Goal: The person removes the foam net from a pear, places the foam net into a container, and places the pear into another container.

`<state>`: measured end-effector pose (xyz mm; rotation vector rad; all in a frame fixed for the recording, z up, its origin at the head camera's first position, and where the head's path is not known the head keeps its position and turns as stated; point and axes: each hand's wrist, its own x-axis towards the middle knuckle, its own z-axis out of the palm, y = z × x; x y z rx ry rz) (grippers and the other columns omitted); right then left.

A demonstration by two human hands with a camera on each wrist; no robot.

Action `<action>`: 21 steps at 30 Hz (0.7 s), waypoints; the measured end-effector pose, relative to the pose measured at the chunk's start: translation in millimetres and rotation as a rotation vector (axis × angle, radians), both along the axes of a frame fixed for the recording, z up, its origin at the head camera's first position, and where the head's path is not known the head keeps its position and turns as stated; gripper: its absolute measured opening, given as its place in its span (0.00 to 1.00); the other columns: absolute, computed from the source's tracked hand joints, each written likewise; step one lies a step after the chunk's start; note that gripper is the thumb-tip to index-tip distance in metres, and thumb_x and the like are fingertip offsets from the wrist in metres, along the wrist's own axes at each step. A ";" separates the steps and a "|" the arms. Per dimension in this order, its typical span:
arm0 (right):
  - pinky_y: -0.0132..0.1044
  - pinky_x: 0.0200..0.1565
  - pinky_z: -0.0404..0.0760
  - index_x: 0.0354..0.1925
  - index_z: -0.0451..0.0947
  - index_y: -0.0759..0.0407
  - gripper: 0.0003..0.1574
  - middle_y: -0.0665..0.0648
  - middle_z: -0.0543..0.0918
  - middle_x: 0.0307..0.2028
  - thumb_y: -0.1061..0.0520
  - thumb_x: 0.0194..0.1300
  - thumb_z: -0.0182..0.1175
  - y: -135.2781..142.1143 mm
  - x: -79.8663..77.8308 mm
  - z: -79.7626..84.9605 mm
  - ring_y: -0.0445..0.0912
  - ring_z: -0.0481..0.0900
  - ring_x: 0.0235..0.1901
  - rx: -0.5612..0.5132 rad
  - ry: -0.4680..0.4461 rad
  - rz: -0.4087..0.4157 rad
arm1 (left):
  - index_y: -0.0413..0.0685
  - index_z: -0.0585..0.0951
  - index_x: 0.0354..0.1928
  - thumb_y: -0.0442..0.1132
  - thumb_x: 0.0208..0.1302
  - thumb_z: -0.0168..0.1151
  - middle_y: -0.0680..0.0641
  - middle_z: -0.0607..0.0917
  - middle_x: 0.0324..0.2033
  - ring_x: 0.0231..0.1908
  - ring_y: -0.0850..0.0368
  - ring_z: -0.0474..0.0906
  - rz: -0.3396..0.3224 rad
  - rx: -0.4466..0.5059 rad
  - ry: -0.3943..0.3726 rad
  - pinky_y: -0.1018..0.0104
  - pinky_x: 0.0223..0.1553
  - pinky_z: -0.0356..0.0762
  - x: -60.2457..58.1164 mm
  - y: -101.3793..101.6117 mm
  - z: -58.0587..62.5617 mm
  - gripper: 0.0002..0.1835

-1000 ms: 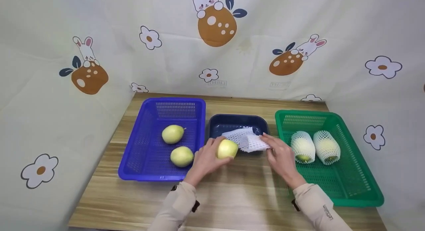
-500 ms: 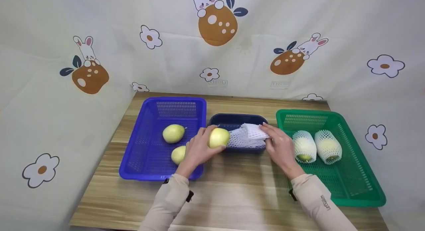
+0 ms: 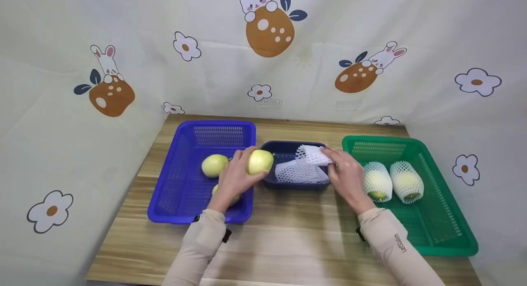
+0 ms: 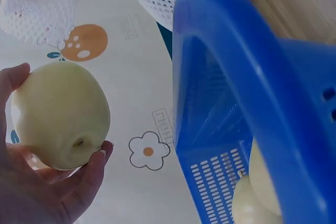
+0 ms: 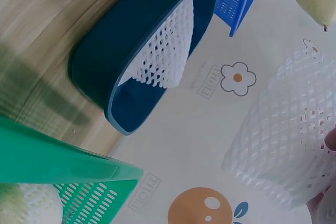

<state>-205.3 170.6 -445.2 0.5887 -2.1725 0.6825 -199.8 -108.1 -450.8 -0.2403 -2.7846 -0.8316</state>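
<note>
Where the two beige sleeves reach in over the near side of the wood-grain table, both hands are occupied. The left hand has its thumb and fingers clamped round a pale yellow-green fruit, bare of any wrapping, held in the air about where the blue basket and the small navy tray meet. The right hand pinches one end of a white foam net between thumb and fingers, above the right part of the tray; the net's other end points left, toward the fruit, and the two are apart.

Beyond the wrists stand three containers in a row. On the left, the blue basket contains a whole fruit and, nearer, a second fruit, which is largely hidden behind the left wrist, so its outline is hard to judge. In the middle, the navy tray has more white netting lying flat in it. On the right, the green basket holds two fruits in foam nets, side by side in its left half.

Behind the table hangs a pale backdrop printed with white flowers, rabbits and brown, spotted fruit.
</note>
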 end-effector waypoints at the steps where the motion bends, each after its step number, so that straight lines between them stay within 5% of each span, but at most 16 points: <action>1: 0.44 0.33 0.76 0.41 0.80 0.58 0.24 0.56 0.80 0.42 0.70 0.45 0.52 -0.7 -0.9 0.4 0.51 0.78 0.40 -0.004 0.007 -0.003 | 0.63 0.67 0.56 0.64 0.41 0.61 0.49 0.73 0.41 0.31 0.50 0.74 0.001 -0.001 0.001 0.59 0.25 0.69 -1.0 -2.0 0.7 0.37; 11: 0.45 0.32 0.76 0.40 0.81 0.57 0.23 0.54 0.81 0.41 0.70 0.44 0.53 -4.6 -8.7 3.2 0.51 0.78 0.40 -0.007 0.017 -0.031 | 0.62 0.66 0.58 0.64 0.42 0.61 0.49 0.72 0.42 0.30 0.50 0.73 0.035 0.009 -0.037 0.56 0.26 0.70 -9.8 -17.3 8.6 0.38; 21: 0.46 0.32 0.75 0.41 0.81 0.58 0.24 0.55 0.80 0.42 0.71 0.44 0.55 -5.4 -16.0 2.5 0.51 0.77 0.41 0.010 0.010 -0.047 | 0.61 0.66 0.58 0.63 0.42 0.61 0.47 0.72 0.41 0.30 0.49 0.74 0.064 -0.016 -0.063 0.55 0.26 0.70 -19.4 -34.3 3.5 0.38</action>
